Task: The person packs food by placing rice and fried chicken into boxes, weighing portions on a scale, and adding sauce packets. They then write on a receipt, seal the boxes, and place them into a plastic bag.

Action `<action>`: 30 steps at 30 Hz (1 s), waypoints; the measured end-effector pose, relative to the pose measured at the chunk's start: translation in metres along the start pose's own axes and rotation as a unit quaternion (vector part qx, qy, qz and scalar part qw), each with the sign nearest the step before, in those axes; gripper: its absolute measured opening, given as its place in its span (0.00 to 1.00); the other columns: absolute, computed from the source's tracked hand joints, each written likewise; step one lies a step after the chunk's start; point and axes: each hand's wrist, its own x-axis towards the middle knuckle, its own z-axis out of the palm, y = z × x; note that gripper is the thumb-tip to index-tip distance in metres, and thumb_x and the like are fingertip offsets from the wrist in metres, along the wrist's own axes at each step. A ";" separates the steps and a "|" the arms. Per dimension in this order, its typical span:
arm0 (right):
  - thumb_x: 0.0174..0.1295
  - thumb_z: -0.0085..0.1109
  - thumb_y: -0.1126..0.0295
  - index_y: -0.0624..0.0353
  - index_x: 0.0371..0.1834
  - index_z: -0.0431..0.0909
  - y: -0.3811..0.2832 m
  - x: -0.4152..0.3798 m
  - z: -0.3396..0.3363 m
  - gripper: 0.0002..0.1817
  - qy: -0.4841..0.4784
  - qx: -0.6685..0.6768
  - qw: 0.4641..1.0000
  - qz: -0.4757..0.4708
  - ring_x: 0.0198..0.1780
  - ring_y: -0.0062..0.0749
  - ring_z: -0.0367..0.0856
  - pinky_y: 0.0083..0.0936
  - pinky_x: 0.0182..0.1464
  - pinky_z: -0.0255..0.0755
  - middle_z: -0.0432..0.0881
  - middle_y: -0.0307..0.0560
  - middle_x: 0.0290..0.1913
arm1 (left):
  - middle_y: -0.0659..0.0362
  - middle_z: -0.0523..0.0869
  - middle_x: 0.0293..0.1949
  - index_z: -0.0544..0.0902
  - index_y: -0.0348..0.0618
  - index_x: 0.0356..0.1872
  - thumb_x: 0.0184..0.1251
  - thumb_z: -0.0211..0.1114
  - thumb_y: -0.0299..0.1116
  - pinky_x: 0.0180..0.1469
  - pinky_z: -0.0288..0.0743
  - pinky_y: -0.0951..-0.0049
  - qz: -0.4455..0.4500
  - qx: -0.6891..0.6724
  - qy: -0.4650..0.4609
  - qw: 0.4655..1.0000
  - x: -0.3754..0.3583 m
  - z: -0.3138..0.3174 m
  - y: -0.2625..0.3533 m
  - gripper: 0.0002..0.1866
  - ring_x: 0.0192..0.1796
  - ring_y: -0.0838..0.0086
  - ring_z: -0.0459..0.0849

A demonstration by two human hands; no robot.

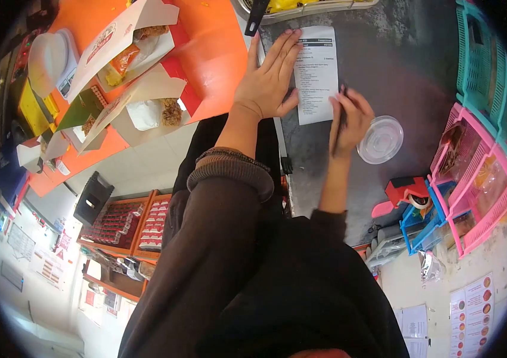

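A long printed receipt [318,80] lies flat on the dark grey counter [396,71]. Across its left edge rests my left hand [272,77], fingers stretched out and palm down. My right hand [353,119] is closed around a dark pen [341,122] beside the receipt's lower right edge. A round clear plastic lid [381,140] sits just right of that hand. Above my left hand, a black handle [257,17] points down from the metal tray at the top.
Open boxes of fried chicken [140,113] stand on the orange counter [223,65] at left. A metal tray [319,8] with yellow contents is at the top. Teal and pink baskets [465,179] and a red tape dispenser [407,194] are at right.
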 end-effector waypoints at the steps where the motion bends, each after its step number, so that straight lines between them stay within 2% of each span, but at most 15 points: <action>1: 0.62 0.58 0.77 0.57 0.51 0.81 0.011 0.002 -0.005 0.14 -0.100 0.069 0.993 -0.004 0.59 0.36 0.73 0.27 0.57 0.71 0.75 0.46 0.55 | 0.54 0.58 0.73 0.60 0.36 0.66 0.48 0.62 0.45 0.73 0.34 0.39 0.004 0.000 0.000 1.000 -0.001 0.000 0.001 0.43 0.76 0.64 0.54; 2: 0.62 0.58 0.77 0.57 0.51 0.81 0.020 0.003 -0.007 0.14 -0.095 0.067 0.993 -0.007 0.59 0.36 0.73 0.27 0.57 0.71 0.75 0.46 0.55 | 0.54 0.58 0.73 0.60 0.36 0.66 0.47 0.62 0.46 0.73 0.34 0.39 0.007 0.003 0.002 1.000 -0.001 0.000 0.001 0.43 0.76 0.64 0.54; 4: 0.60 0.57 0.80 0.55 0.52 0.82 0.025 0.013 -0.007 0.17 -0.246 -0.029 0.966 -0.068 0.62 0.37 0.71 0.29 0.63 0.65 0.74 0.44 0.59 | 0.54 0.57 0.73 0.60 0.36 0.66 0.47 0.62 0.46 0.73 0.34 0.39 0.015 0.011 0.010 1.000 0.002 0.000 -0.001 0.43 0.76 0.64 0.54; 9: 0.56 0.55 0.83 0.56 0.51 0.82 0.005 0.009 -0.008 0.19 -0.187 0.076 0.979 0.000 0.62 0.41 0.71 0.31 0.62 0.65 0.75 0.47 0.57 | 0.49 0.54 0.74 0.60 0.41 0.68 0.50 0.63 0.44 0.73 0.32 0.39 0.015 -0.037 0.037 0.999 -0.003 -0.009 0.002 0.42 0.76 0.56 0.51; 11: 0.54 0.50 0.87 0.58 0.48 0.82 -0.028 0.020 -0.007 0.20 -0.025 0.072 0.997 0.018 0.60 0.41 0.72 0.30 0.61 0.65 0.76 0.48 0.53 | 0.47 0.53 0.74 0.59 0.45 0.71 0.49 0.65 0.40 0.73 0.36 0.39 0.057 -0.095 0.073 0.991 -0.018 -0.016 0.005 0.44 0.77 0.53 0.49; 12: 0.54 0.50 0.87 0.58 0.48 0.82 -0.048 0.029 -0.005 0.20 -0.003 0.088 0.996 -0.003 0.60 0.41 0.72 0.30 0.61 0.65 0.76 0.48 0.53 | 0.45 0.56 0.73 0.61 0.47 0.71 0.49 0.66 0.34 0.72 0.39 0.38 0.086 -0.141 0.117 0.979 -0.043 -0.014 0.007 0.42 0.76 0.49 0.52; 14: 0.53 0.52 0.86 0.61 0.51 0.80 -0.089 0.037 -0.003 0.21 -0.034 0.074 0.994 0.071 0.56 0.38 0.74 0.29 0.55 0.70 0.75 0.50 0.50 | 0.47 0.69 0.65 0.71 0.45 0.62 0.49 0.64 0.28 0.71 0.44 0.37 0.088 -0.074 0.230 0.966 -0.115 -0.053 0.028 0.33 0.69 0.52 0.66; 16: 0.54 0.55 0.81 0.56 0.59 0.74 -0.134 0.048 0.021 0.26 -0.136 0.206 0.968 0.050 0.53 0.41 0.75 0.31 0.57 0.69 0.74 0.52 0.49 | 0.47 0.70 0.58 0.70 0.37 0.60 0.49 0.64 0.27 0.68 0.49 0.39 -0.027 -0.041 0.329 0.943 -0.178 -0.104 0.037 0.31 0.61 0.51 0.69; 18: 0.57 0.59 0.73 0.51 0.62 0.71 -0.182 0.054 0.041 0.26 -0.244 0.117 0.960 -0.070 0.53 0.44 0.74 0.35 0.58 0.68 0.75 0.52 0.48 | 0.43 0.67 0.61 0.66 0.34 0.63 0.52 0.66 0.28 0.67 0.52 0.44 -0.239 0.019 0.405 0.882 -0.206 -0.147 0.014 0.34 0.61 0.48 0.68; 19: 0.57 0.59 0.73 0.51 0.62 0.71 -0.195 0.055 0.052 0.26 -0.234 0.116 0.961 -0.086 0.53 0.44 0.74 0.35 0.58 0.68 0.75 0.52 0.48 | 0.42 0.67 0.61 0.63 0.32 0.64 0.54 0.65 0.28 0.68 0.52 0.48 -0.288 0.002 0.414 0.864 -0.214 -0.168 -0.007 0.34 0.61 0.48 0.67; 21: 0.63 0.57 0.67 0.49 0.60 0.72 -0.211 0.049 0.084 0.20 -0.334 0.198 0.921 -0.032 0.52 0.50 0.75 0.39 0.55 0.70 0.77 0.55 0.46 | 0.42 0.67 0.61 0.61 0.31 0.66 0.57 0.65 0.28 0.68 0.53 0.51 -0.328 -0.013 0.433 0.840 -0.218 -0.186 -0.042 0.35 0.61 0.48 0.67; 24: 0.69 0.50 0.66 0.50 0.59 0.72 -0.200 0.048 0.120 0.17 -0.354 0.135 0.925 0.006 0.50 0.56 0.77 0.41 0.53 0.71 0.77 0.60 0.45 | 0.44 0.72 0.58 0.62 0.37 0.67 0.63 0.61 0.28 0.62 0.62 0.57 -0.260 -0.092 0.358 0.892 -0.231 -0.182 -0.095 0.31 0.57 0.53 0.72; 26: 0.71 0.44 0.69 0.50 0.59 0.72 -0.203 0.042 0.120 0.16 -0.310 0.147 0.939 -0.028 0.47 0.59 0.77 0.42 0.51 0.71 0.78 0.63 0.44 | 0.48 0.76 0.55 0.64 0.47 0.69 0.66 0.58 0.28 0.54 0.68 0.60 -0.368 -0.212 0.204 0.882 -0.232 -0.182 -0.113 0.29 0.51 0.57 0.76; 29: 0.70 0.45 0.69 0.52 0.60 0.71 -0.192 0.020 0.112 0.16 -0.303 0.139 0.943 0.005 0.48 0.52 0.78 0.41 0.50 0.72 0.78 0.60 0.46 | 0.52 0.79 0.51 0.67 0.55 0.67 0.67 0.54 0.29 0.46 0.70 0.67 -0.342 -0.266 0.181 0.883 -0.236 -0.182 -0.117 0.26 0.46 0.64 0.79; 30: 0.70 0.44 0.70 0.54 0.61 0.70 -0.196 0.009 0.110 0.17 -0.291 0.216 0.932 -0.011 0.49 0.48 0.78 0.39 0.51 0.71 0.77 0.58 0.49 | 0.52 0.79 0.51 0.67 0.55 0.67 0.67 0.54 0.29 0.46 0.70 0.67 -0.334 -0.276 0.168 0.886 -0.237 -0.180 -0.114 0.26 0.46 0.64 0.79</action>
